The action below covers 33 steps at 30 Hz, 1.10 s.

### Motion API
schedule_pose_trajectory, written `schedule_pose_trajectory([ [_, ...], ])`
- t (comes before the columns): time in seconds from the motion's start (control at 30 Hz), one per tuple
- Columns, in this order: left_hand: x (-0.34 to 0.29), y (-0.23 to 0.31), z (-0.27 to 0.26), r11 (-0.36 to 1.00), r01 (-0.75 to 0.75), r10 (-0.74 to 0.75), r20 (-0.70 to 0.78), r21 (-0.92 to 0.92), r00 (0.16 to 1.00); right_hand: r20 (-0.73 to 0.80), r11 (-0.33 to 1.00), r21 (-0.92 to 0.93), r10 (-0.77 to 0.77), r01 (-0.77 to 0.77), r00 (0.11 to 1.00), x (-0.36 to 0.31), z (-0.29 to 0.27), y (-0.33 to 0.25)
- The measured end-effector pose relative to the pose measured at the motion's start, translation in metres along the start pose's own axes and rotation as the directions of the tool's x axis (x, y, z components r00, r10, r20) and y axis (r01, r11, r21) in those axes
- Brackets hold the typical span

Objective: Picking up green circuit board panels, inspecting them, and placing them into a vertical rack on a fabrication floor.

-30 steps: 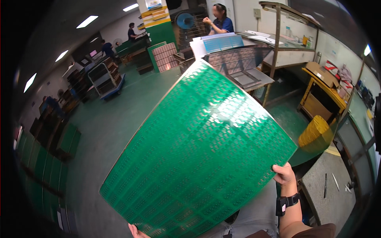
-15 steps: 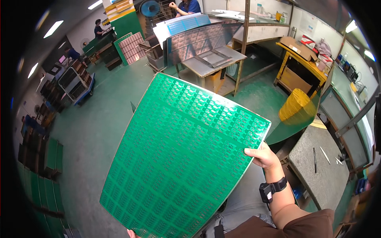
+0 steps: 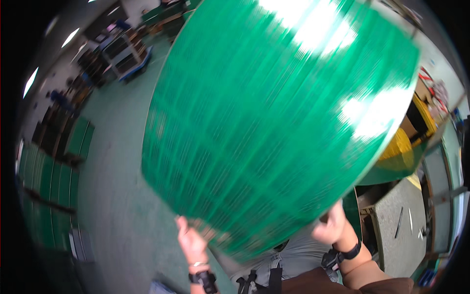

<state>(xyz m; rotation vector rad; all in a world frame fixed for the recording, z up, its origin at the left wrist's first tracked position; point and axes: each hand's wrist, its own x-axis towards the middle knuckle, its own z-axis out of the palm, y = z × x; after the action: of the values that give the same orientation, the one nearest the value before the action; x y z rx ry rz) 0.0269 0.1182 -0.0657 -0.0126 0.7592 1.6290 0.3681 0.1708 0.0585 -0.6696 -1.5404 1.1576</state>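
Note:
A large green circuit board panel [image 3: 264, 122] fills the middle of the view, smeared by motion and with bright glare near its top and right edge. It is tilted up in front of me. My left hand [image 3: 192, 241] grips its lower left edge, with the fingers partly behind the board. At the lower right edge my right hand [image 3: 332, 226] is closed on the same panel, blurred, its thumb near the rim. The finer pattern on the board cannot be made out.
A grey-topped table [image 3: 396, 230] with a black pen [image 3: 399, 222] stands at right. Behind it is a yellow-wrapped bin [image 3: 397, 147]. Stacked green panels [image 3: 51, 196] line the left side. A wheeled cart [image 3: 125, 56] stands far left on the green floor [image 3: 115, 171].
The panel has been raised and swung up toward me, shifting right in view. My left hand has come into fuller view, and my right hand is lower along the edge.

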Motion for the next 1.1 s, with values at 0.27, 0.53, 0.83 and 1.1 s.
schedule_pose_trajectory([
  [0.27, 0.035, -0.118, 0.107, 0.925, 0.352, -0.3, 0.292, -0.144, 0.908, -0.001, 0.844, -0.53, -0.093, 0.078, 0.996, -0.01, 0.014, -0.018],
  [0.53, 0.054, -0.176, 0.072, 0.812, 0.565, -0.468, 0.418, -0.145, 0.779, -0.109, 0.729, -0.684, -0.132, 0.022, 0.985, 0.024, 0.0, 0.001],
  [0.83, 0.086, -0.206, 0.015, 0.801, 0.557, -0.531, 0.169, -0.222, 0.83, -0.04, 0.719, -0.665, 0.235, -0.202, 0.971, 0.069, 0.022, 0.082],
  [1.1, 0.101, -0.218, -0.019, 0.789, 0.587, -0.596, 0.007, -0.182, 0.803, -0.02, 0.784, -0.531, 0.367, -0.322, 0.93, 0.105, 0.031, 0.139],
])
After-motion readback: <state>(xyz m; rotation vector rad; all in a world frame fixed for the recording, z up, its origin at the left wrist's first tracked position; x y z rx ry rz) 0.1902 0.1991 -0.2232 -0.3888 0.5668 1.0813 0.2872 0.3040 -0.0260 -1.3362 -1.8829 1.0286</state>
